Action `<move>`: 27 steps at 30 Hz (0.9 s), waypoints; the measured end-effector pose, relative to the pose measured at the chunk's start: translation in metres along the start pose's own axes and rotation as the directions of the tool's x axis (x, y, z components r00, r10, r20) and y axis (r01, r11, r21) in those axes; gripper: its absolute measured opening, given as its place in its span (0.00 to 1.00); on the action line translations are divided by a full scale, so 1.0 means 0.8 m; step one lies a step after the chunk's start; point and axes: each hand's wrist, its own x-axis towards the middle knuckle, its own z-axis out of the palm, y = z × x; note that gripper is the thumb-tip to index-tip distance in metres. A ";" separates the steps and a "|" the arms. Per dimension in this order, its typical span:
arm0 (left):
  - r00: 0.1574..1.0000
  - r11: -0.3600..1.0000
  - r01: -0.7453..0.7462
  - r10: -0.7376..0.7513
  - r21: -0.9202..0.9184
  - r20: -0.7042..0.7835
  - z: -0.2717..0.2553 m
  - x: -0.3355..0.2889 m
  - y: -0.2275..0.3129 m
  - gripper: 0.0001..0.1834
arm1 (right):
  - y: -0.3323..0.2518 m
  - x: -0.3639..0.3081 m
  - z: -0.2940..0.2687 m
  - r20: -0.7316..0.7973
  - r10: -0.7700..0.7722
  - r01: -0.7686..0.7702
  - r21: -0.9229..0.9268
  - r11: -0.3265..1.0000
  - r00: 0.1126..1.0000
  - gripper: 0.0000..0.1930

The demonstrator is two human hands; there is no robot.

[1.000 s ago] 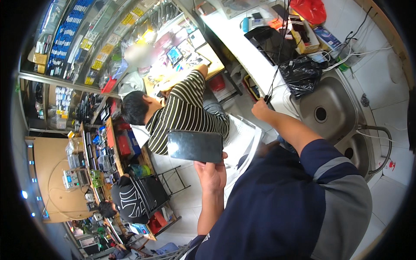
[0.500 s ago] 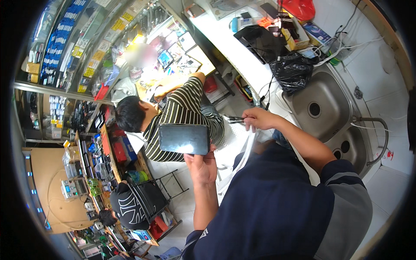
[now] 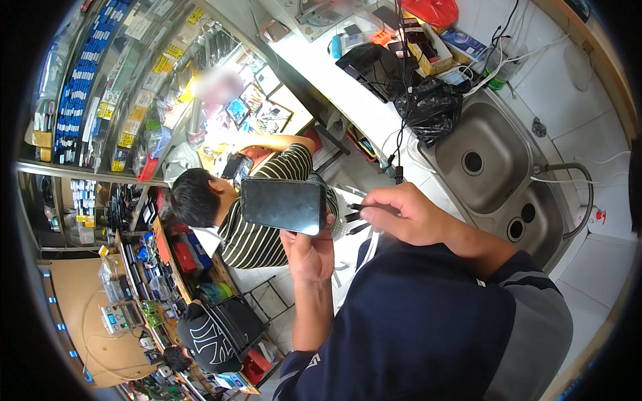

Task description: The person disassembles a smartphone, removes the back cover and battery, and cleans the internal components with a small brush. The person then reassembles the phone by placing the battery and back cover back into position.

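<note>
Holds one dark phone [image 3: 282,206] screen-up in the left grip [image 3: 311,257], closed around the near edge, probably to leave the screen uncovered. Pinches at least three dark cable plugs [image 3: 352,217] in the right grip [image 3: 408,214], right of the left grip and pointing toward the phone, seemingly spread so as not to overlap. Counted farther out, past the right grip: one black bag [image 3: 435,110], one steel sink [image 3: 495,134].

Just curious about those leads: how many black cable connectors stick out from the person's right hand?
3: left of the right hand are an upper connector, a middle connector and a lower connector. The hand may hide more.
</note>
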 end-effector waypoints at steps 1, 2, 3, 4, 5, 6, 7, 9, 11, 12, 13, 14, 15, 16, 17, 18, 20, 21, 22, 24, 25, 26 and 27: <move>0.999 1.000 -0.003 0.003 0.009 0.036 0.002 0.000 -0.001 0.20 | -0.002 0.001 0.003 -0.013 -0.062 0.061 -0.056 0.997 0.998 0.12; 0.998 1.000 -0.009 0.008 0.016 0.061 0.005 0.000 -0.001 0.20 | -0.003 0.002 0.005 -0.022 -0.105 0.101 -0.113 0.988 0.994 0.12; 0.996 1.000 -0.020 0.019 0.020 0.090 0.007 0.000 -0.002 0.20 | -0.003 0.003 0.008 -0.038 -0.134 0.129 -0.123 0.984 0.990 0.12; 0.996 1.000 -0.004 0.003 0.005 0.089 0.009 -0.001 -0.002 0.21 | -0.004 0.004 0.009 -0.038 -0.156 0.150 -0.133 0.980 0.987 0.12; 0.996 1.000 0.008 -0.007 -0.011 0.093 0.011 -0.002 -0.003 0.21 | -0.004 0.004 0.011 -0.038 -0.157 0.151 -0.141 0.978 0.987 0.11; 0.996 0.999 0.019 -0.016 -0.039 0.087 0.014 -0.004 -0.003 0.22 | -0.004 0.004 0.012 -0.038 -0.152 0.145 -0.148 0.978 0.988 0.11; 0.995 0.999 0.016 -0.013 -0.034 0.099 0.016 -0.005 -0.003 0.21 | -0.004 0.004 0.014 -0.076 -0.151 0.140 -0.131 0.982 0.986 0.10; 0.995 0.998 0.015 -0.009 -0.058 0.098 0.019 -0.007 -0.004 0.19 | -0.004 0.004 0.019 -0.144 -0.124 0.112 -0.090 0.990 0.982 0.09; 0.995 0.998 0.032 -0.027 -0.051 0.094 0.021 -0.010 -0.002 0.19 | -0.003 0.003 0.023 -0.189 -0.138 0.124 -0.080 0.989 0.972 0.08; 0.996 0.997 0.043 -0.037 -0.069 0.085 0.022 -0.012 -0.001 0.19 | -0.002 0.002 0.024 -0.208 -0.141 0.128 -0.075 0.989 0.968 0.07; 0.995 0.998 0.043 -0.039 -0.044 0.096 0.022 -0.012 0.000 0.18 | -0.001 0.002 0.026 -0.220 -0.175 0.162 -0.077 0.984 0.960 0.07; 0.994 0.999 0.042 -0.038 -0.033 0.102 0.022 -0.012 0.001 0.17 | 0.000 0.003 0.027 -0.232 -0.209 0.195 -0.080 0.977 0.950 0.08; 0.994 0.999 0.034 -0.031 -0.030 0.102 0.022 -0.013 0.001 0.17 | 0.001 0.003 0.028 -0.243 -0.243 0.229 -0.083 0.970 0.939 0.08; 0.995 0.999 0.037 -0.033 -0.034 0.099 0.021 -0.014 0.000 0.18 | 0.002 0.002 0.029 -0.243 -0.232 0.217 -0.086 0.972 0.942 0.08; 0.996 0.998 0.034 -0.029 -0.045 0.089 0.021 -0.014 0.000 0.19 | 0.003 0.002 0.029 -0.241 -0.222 0.206 -0.088 0.975 0.945 0.08; 0.997 0.998 0.029 -0.025 -0.061 0.074 0.020 -0.015 0.000 0.21 | 0.003 0.002 0.029 -0.239 -0.212 0.195 -0.091 0.977 0.948 0.08; 0.999 0.999 0.018 -0.017 -0.026 0.036 0.019 -0.020 -0.001 0.22 | 0.002 0.001 0.030 -0.235 -0.225 0.202 -0.118 0.972 0.946 0.08; 1.000 1.000 0.005 -0.005 -0.011 -0.009 0.019 -0.022 -0.001 0.22 | 0.002 0.000 0.031 -0.238 -0.233 0.204 -0.137 0.969 0.943 0.08; 1.000 0.999 -0.018 0.017 0.028 0.019 0.018 -0.024 -0.003 0.22 | 0.001 0.000 0.032 -0.240 -0.247 0.215 -0.153 0.965 0.939 0.08; 0.996 0.991 -0.080 0.077 0.107 0.034 0.017 -0.026 -0.007 0.21 | 0.000 -0.001 0.035 -0.255 -0.280 0.233 -0.198 0.952 0.926 0.08; 0.996 0.986 -0.086 0.080 0.145 0.048 0.015 -0.025 -0.007 0.22 | 0.000 -0.001 0.036 -0.255 -0.280 0.232 -0.204 0.951 0.925 0.08; 0.993 0.984 -0.097 0.087 0.146 0.075 0.015 -0.026 -0.008 0.22 | 0.000 -0.001 0.038 -0.255 -0.281 0.231 -0.209 0.950 0.925 0.08; 0.992 0.983 -0.105 0.093 0.149 0.082 0.014 -0.027 -0.009 0.22 | 0.001 -0.002 0.039 -0.251 -0.275 0.227 -0.207 0.952 0.928 0.08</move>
